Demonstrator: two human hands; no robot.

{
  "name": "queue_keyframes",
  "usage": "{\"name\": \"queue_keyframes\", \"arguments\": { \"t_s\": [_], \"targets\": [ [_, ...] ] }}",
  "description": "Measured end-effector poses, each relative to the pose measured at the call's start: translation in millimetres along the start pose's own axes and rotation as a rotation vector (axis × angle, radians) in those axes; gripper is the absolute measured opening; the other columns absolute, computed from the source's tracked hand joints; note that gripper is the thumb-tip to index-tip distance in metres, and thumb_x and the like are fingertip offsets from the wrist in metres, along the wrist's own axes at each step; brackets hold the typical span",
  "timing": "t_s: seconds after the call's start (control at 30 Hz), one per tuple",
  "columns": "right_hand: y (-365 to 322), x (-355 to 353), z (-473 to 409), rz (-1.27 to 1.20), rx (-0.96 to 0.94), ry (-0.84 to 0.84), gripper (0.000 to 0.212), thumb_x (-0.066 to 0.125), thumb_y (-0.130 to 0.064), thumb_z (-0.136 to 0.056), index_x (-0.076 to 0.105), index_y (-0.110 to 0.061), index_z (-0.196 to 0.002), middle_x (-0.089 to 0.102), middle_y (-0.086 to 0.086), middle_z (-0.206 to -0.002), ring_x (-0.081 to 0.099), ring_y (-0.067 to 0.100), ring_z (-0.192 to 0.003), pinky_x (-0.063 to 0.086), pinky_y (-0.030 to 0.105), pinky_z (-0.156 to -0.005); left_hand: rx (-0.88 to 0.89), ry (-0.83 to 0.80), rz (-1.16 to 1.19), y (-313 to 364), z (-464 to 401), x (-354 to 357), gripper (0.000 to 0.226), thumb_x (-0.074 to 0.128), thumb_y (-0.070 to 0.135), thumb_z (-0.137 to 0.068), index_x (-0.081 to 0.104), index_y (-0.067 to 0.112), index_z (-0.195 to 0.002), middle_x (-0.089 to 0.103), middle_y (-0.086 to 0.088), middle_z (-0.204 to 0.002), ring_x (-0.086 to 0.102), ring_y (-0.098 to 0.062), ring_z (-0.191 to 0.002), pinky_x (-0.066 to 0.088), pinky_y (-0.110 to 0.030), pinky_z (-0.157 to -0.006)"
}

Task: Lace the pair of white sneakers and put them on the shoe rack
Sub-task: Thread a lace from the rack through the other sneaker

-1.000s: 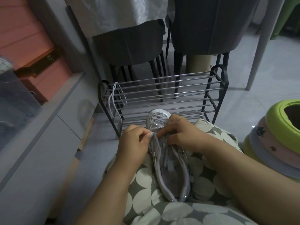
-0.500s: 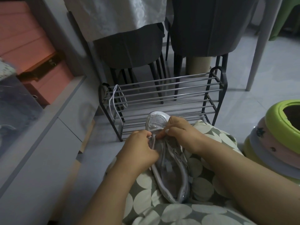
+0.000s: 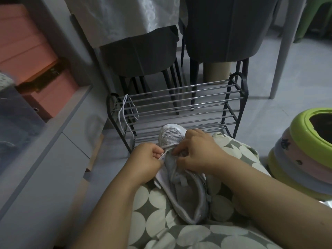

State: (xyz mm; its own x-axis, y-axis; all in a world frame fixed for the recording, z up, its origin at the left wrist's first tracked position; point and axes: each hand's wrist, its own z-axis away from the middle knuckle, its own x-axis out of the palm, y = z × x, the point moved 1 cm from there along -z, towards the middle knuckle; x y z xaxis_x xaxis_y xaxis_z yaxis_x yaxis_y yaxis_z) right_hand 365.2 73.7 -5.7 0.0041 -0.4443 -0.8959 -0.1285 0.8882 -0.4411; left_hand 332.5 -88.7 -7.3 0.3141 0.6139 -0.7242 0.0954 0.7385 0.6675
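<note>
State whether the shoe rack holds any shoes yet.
No shoes. The rack carries only a loose white lace draped over its left end; the sneaker lies in the lap.

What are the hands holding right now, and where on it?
Both hands grip the sneaker on the lap: left hand pinches its left eyelet edge, right hand its front lacing area.

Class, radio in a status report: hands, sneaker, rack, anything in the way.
Left hand and right hand both pinching lace at the sneaker on the lap. Shoe rack holds no shoes; spare lace draped over its left end. Nothing blocking.
</note>
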Motion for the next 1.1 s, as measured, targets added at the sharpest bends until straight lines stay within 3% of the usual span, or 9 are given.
{"name": "queue_keyframes", "arguments": {
  "t_s": [0.17,0.3,0.43,0.57,0.7,0.8,0.9,1.1],
  "targets": [
    [4,-4,-2,-0.167,-0.031,-0.027,0.036,0.063,-0.038,-0.071,0.070,-0.036,-0.106,0.040,-0.009,-0.088,0.040,0.012,-0.100,0.034,0.026,-0.087,0.012,0.119,-0.009,2,5,3,0.025,0.060,0.001,-0.077,0.061,0.020,-0.094,0.062,0.006,-0.079,0.060,-0.009,-0.073,0.048,-0.020,-0.064],
    [1,-2,-3,-0.093,-0.076,-0.042,0.050,0.044,-0.045,-0.066,0.068,-0.040,-0.109,0.038,-0.007,-0.088,0.038,0.012,-0.097,0.036,0.032,-0.089,0.038,0.159,0.016,5,10,5,0.029,0.061,0.002,-0.076,0.062,0.019,-0.099,0.064,0.008,-0.078,0.060,-0.005,-0.068,0.051,-0.019,-0.067],
    [1,-2,-3,-0.013,-0.080,0.001,0.051,0.041,-0.046,-0.068,0.068,-0.039,-0.110,0.042,-0.004,-0.091,0.040,0.016,-0.099,0.037,0.036,-0.091,0.079,0.190,-0.061,8,11,10,0.035,0.058,0.003,-0.078,0.061,0.019,-0.108,0.059,0.013,-0.075,0.056,0.001,-0.065,0.046,-0.011,-0.063],
    [2,-3,-4,-0.063,-0.052,-0.019,0.050,0.042,-0.044,-0.067,0.070,-0.037,-0.107,0.041,-0.007,-0.091,0.039,0.014,-0.101,0.036,0.037,-0.093,0.110,0.295,-0.141,10,13,17,0.034,0.060,0.004,-0.080,0.060,0.014,-0.113,0.062,0.007,-0.090,0.061,-0.015,-0.086,0.052,-0.029,-0.080],
    [0,-4,-3,-0.079,-0.055,-0.024,0.050,0.042,-0.043,-0.067,0.071,-0.035,-0.106,0.041,-0.006,-0.088,0.039,0.014,-0.100,0.036,0.036,-0.092,0.155,0.328,-0.187,11,13,21,0.024,0.062,0.000,-0.078,0.071,0.008,-0.099,0.069,-0.008,-0.093,0.064,-0.025,-0.089,0.052,-0.036,-0.081],
    [2,-3,-4,-0.085,-0.053,-0.018,0.049,0.042,-0.042,-0.067,0.071,-0.036,-0.106,0.039,-0.008,-0.085,0.039,0.014,-0.097,0.037,0.036,-0.091,0.144,0.303,-0.130,8,11,19,0.022,0.063,0.001,-0.079,0.072,0.009,-0.098,0.068,-0.001,-0.085,0.065,-0.019,-0.083,0.052,-0.029,-0.076],
    [2,-3,-4,-0.102,-0.049,-0.026,0.049,0.041,-0.042,-0.067,0.071,-0.036,-0.106,0.038,-0.009,-0.084,0.037,0.013,-0.096,0.037,0.036,-0.091,0.073,0.235,-0.016,2,5,16,0.025,0.065,0.005,-0.082,0.068,0.011,-0.106,0.061,0.013,-0.078,0.059,-0.003,-0.073,0.045,-0.011,-0.066],
    [3,-3,-4,-0.150,-0.037,-0.038,0.050,0.043,-0.042,-0.066,0.071,-0.034,-0.106,0.041,-0.007,-0.087,0.038,0.012,-0.098,0.036,0.033,-0.091,0.065,0.254,0.006,-3,3,17,0.031,0.064,0.004,-0.080,0.068,0.014,-0.109,0.063,0.009,-0.086,0.058,0.001,-0.077,0.040,-0.004,-0.065]
  ]
}}
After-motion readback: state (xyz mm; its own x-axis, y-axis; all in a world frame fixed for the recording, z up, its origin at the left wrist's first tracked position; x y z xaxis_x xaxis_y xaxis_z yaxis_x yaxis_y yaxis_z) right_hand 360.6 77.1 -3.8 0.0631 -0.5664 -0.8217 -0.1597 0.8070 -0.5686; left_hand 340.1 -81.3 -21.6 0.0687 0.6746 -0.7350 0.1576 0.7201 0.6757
